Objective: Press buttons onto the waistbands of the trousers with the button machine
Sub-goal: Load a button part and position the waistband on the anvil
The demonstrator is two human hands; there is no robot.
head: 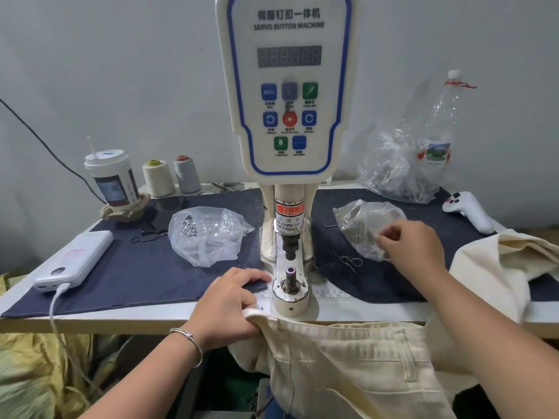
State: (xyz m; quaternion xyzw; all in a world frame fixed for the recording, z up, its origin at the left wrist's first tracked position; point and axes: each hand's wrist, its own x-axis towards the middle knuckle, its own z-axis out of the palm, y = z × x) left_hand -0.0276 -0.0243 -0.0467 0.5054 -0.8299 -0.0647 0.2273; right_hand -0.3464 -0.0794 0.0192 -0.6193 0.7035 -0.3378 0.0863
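Servo button machine (289, 86) stands upright at the middle of the worktop (378, 311), control panel facing the camera, display dark. Its lower die post (291, 275) sits on the cream base at the front edge; the upper punch hangs just above it, apart from it.

Cream trousers (348, 364) hang off the front edge of the worktop below the machine base. Left hand (227, 303) grips the waistband corner (252, 314), fingers curled round the fabric, knuckles resting on the worktop just left of the die post. A thin bracelet (189, 338) circles that wrist.

Right hand (413, 244) reaches to the right of the machine, fingertips pinching into a crumpled clear plastic bag (363, 225) with brownish contents; whether it holds a button, cannot tell.

A second clear bag (208, 234) with shiny metal pieces lies left of the machine on the dark blue cloth (136, 276). More cream fabric (499, 264) is heaped at the right edge.

Back row, left: a lidded paper cup (112, 176) with a straw, a cream thread cone (158, 178), a grey thread cone (186, 175). A white power bank (75, 258) with a cable lies at the front left. Back right: a larger clear bag (399, 164), a clear plastic bottle (441, 116), and a white handheld controller (467, 210).
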